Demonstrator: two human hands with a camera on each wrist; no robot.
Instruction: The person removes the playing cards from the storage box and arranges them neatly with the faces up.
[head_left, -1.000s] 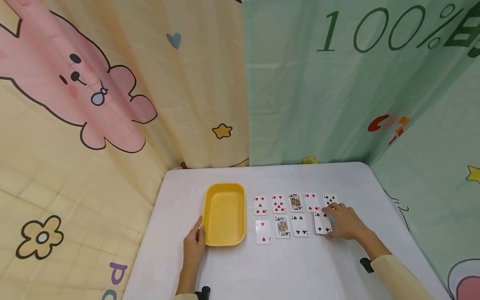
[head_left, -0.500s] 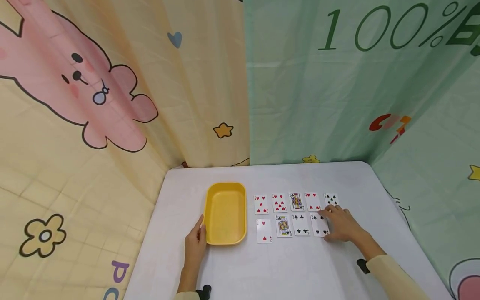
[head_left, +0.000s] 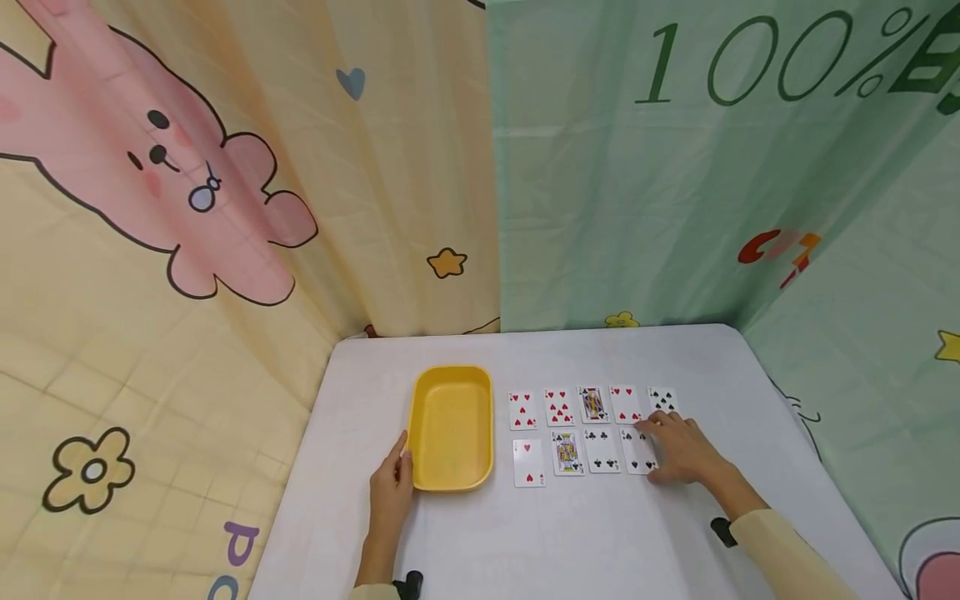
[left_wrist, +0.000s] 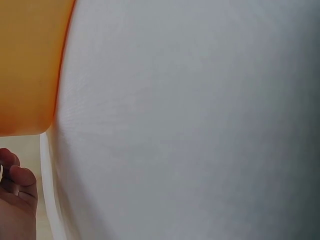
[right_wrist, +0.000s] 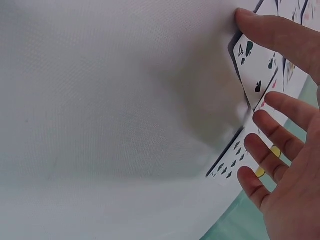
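My right hand (head_left: 678,450) hovers spread over the four of spades (head_left: 637,452), which lies face up at the right end of the lower row. In the right wrist view the thumb (right_wrist: 270,32) reaches the edge of that card, while the other fingers stand apart from it. At the left side of the yellow tray (head_left: 452,429) is my left hand (head_left: 391,483), its fingers loosely bent beside the wall. The left wrist view shows a narrow gap between the visible fingertips and the tray; whether another finger touches it is hidden.
The upper row has several cards: two heart cards, a face card (head_left: 592,405), a third heart card (head_left: 625,404) and a spade card (head_left: 661,398), partly hidden. Below lie a two of hearts (head_left: 529,463), a king (head_left: 567,452) and a club card (head_left: 602,451). Curtains border the white table (head_left: 525,542).
A second ago my right hand held the four of spades tilted and overlapping the upper row. The card now lies flat, slightly lower and left, in the lower row. The left hand stays put.
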